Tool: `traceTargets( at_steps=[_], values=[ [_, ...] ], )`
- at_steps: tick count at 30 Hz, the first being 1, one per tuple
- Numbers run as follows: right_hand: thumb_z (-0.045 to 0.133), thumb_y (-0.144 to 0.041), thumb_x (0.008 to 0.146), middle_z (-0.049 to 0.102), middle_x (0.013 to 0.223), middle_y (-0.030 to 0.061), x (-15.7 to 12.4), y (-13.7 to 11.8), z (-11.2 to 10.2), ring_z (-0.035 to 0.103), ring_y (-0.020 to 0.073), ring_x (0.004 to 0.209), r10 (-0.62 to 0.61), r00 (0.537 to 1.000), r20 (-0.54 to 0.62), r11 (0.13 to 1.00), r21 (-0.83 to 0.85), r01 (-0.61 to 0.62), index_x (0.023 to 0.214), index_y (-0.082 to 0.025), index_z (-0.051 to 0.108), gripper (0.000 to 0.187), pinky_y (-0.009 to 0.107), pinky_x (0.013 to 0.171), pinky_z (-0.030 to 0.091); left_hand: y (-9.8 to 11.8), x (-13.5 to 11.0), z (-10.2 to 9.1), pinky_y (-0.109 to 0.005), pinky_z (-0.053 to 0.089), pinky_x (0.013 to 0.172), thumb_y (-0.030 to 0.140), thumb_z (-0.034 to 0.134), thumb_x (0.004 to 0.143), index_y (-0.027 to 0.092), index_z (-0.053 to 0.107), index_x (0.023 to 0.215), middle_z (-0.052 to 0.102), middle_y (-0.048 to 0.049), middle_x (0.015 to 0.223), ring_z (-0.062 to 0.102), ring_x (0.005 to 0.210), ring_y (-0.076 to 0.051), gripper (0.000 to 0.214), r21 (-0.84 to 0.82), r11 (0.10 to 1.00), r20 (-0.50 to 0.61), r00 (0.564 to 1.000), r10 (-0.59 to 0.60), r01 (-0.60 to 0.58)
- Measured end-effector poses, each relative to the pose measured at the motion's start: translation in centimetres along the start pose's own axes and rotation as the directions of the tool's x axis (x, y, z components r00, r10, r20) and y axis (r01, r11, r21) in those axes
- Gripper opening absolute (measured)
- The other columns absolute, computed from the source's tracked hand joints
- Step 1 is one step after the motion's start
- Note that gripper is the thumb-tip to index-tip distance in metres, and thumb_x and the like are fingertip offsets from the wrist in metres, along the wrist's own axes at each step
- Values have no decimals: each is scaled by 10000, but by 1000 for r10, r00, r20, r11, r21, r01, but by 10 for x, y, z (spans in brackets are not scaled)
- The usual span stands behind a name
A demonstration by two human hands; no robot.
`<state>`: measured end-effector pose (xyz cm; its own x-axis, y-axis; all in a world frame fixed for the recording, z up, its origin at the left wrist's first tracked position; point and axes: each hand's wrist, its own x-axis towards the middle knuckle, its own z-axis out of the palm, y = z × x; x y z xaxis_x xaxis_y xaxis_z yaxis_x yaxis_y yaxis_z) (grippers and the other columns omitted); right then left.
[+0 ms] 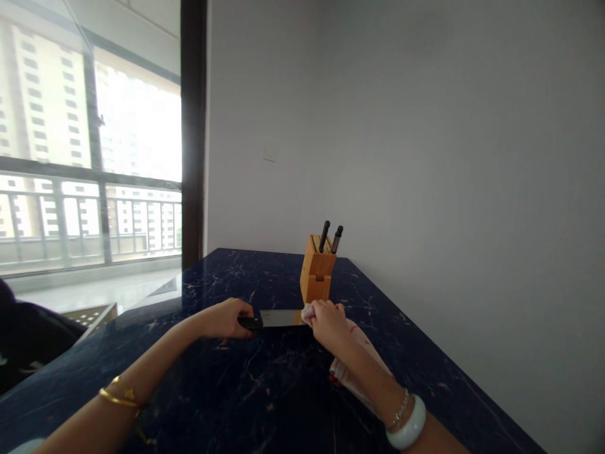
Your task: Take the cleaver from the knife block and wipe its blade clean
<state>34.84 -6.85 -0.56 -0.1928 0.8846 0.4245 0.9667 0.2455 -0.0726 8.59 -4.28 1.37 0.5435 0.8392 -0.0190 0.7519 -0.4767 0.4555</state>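
Observation:
My left hand (229, 318) is closed round the black handle of a broad cleaver (278, 318), held flat just above the dark marble table (246, 391). My right hand (327, 323) grips a white cloth (352, 372) and presses a fold of it against the far end of the blade. The rest of the cloth trails under my right wrist onto the table. Just behind the blade stands a wooden knife block (316, 270) with two dark handles sticking out of its top.
A plain grey wall runs along the table's right side. A large window with a railing and tall buildings outside fills the left. Something dark sits at the lower left, beside the table's edge.

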Motion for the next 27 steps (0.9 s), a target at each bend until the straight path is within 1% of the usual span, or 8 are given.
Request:
traceTargets(
  at_steps=[3, 8, 11, 13, 16, 22, 27],
  values=[
    [439, -174, 802, 608, 919, 32, 2, 2, -5, 497, 188, 886, 23, 999, -40, 1000, -13, -24, 878, -201, 533, 124, 310, 727, 234, -3, -1, -4, -195, 432, 391, 427, 564, 675, 181, 575, 758, 572, 28, 597, 574, 454, -137, 260, -85, 996, 46, 999, -3, 7],
    [394, -154, 827, 594, 931, 61, 4, 6, -14, 480, 207, 891, 83, 987, -136, 996, -26, -88, 918, -190, 502, 146, 325, 727, 229, -1, -7, -10, -195, 419, 418, 496, 546, 713, 169, 563, 699, 593, 19, 576, 548, 415, -111, 328, -243, 970, 125, 992, 26, 5],
    [374, -168, 842, 581, 957, 80, 6, 8, -17, 468, 222, 907, 121, 975, -186, 992, -25, -127, 962, -181, 484, 163, 331, 736, 232, 2, -8, -11, -195, 407, 419, 529, 545, 716, 166, 596, 757, 582, 26, 550, 524, 395, -100, 369, -319, 948, 162, 986, 39, 15],
    [369, -183, 851, 575, 976, 84, 7, 9, -19, 464, 224, 913, 131, 967, -220, 990, -21, -139, 969, -181, 482, 163, 331, 742, 236, 3, -8, -11, -198, 406, 424, 551, 536, 719, 166, 616, 816, 576, 29, 544, 513, 390, -95, 405, -348, 937, 170, 984, 50, 12],
    [369, -205, 860, 567, 994, 81, 8, 11, -21, 463, 218, 914, 136, 956, -259, 989, -21, -146, 973, -185, 481, 161, 325, 742, 245, 4, -7, -11, -199, 402, 420, 581, 522, 717, 161, 630, 832, 568, 29, 539, 498, 381, -88, 448, -395, 919, 172, 983, 64, 9],
    [376, -202, 855, 563, 992, 68, 10, 17, -19, 455, 216, 904, 121, 955, -272, 991, -27, -133, 969, -188, 483, 157, 312, 730, 258, 5, -7, -11, -184, 367, 373, 596, 504, 726, 158, 647, 826, 541, 33, 529, 456, 349, -67, 471, -463, 886, 196, 978, 70, 30],
    [344, -200, 867, 558, 994, 75, 9, 17, -14, 449, 224, 916, 92, 970, -227, 994, -40, -104, 1006, -181, 478, 194, 310, 736, 269, 8, -6, -5, -179, 336, 327, 623, 415, 763, 135, 645, 804, 522, 22, 483, 417, 309, -62, 541, -500, 865, 227, 971, 80, 46]
  ],
)
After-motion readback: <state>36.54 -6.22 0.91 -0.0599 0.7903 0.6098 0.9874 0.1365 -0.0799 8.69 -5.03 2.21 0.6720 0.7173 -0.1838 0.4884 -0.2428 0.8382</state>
